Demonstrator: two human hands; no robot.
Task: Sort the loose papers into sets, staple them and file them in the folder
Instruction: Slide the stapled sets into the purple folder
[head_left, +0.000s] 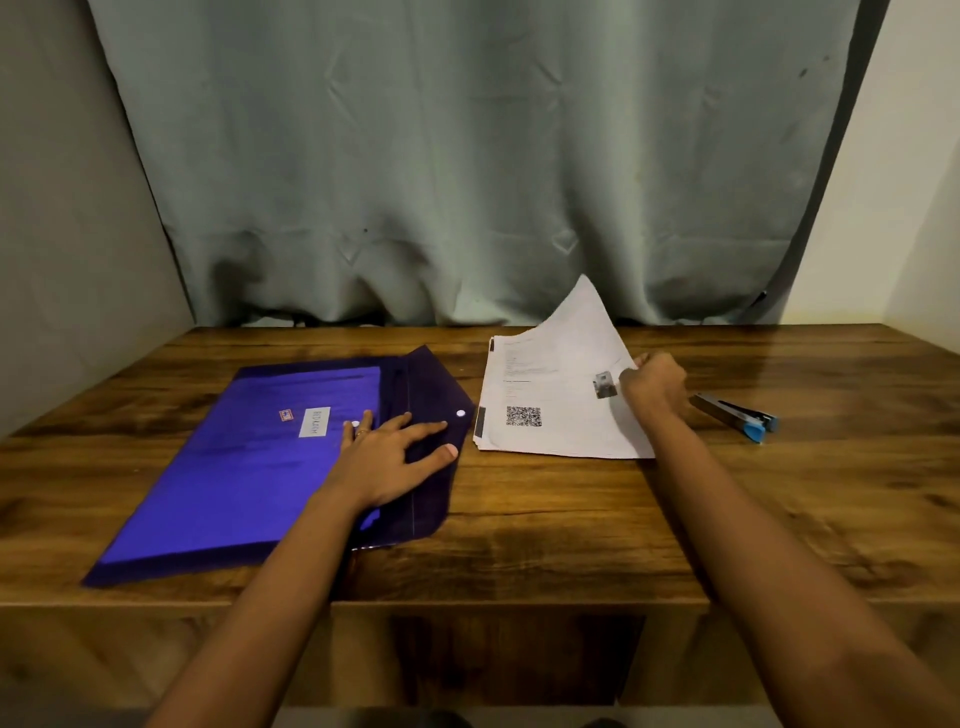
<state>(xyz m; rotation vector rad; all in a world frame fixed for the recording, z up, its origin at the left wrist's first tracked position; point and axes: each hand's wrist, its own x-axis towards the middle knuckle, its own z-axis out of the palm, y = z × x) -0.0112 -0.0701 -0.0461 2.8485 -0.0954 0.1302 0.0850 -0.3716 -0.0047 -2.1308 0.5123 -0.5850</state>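
Observation:
A blue plastic folder (244, 467) lies on the left of the wooden table (545, 530), its dark flap folded open to the right. My left hand (389, 447) rests flat on the flap with the fingers spread. A stack of white printed papers (545, 410) with a QR code lies right of the folder. My right hand (652, 382) pinches the right edge of the top sheet, and that sheet's far corner is lifted off the stack. A black and blue stapler (737, 413) lies just right of that hand.
A grey-green curtain (467, 156) hangs behind the table's far edge. Plain walls stand at the left and right sides. The table's front edge runs under my forearms.

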